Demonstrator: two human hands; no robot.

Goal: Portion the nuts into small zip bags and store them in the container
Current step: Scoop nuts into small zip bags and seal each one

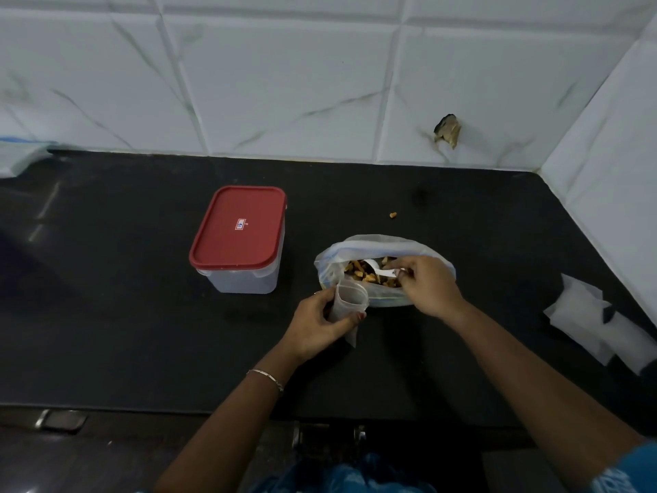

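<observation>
Red lid: label illegible, too small.

Small blurred label on the red lid, nothing legible.

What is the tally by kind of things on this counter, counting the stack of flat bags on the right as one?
Container with red lid: 1
Large bag of nuts: 1
Small zip bag, in the left hand: 1
White spoon, in the right hand: 1
Stray nut: 1
Stack of flat bags: 1
Total: 6
</observation>
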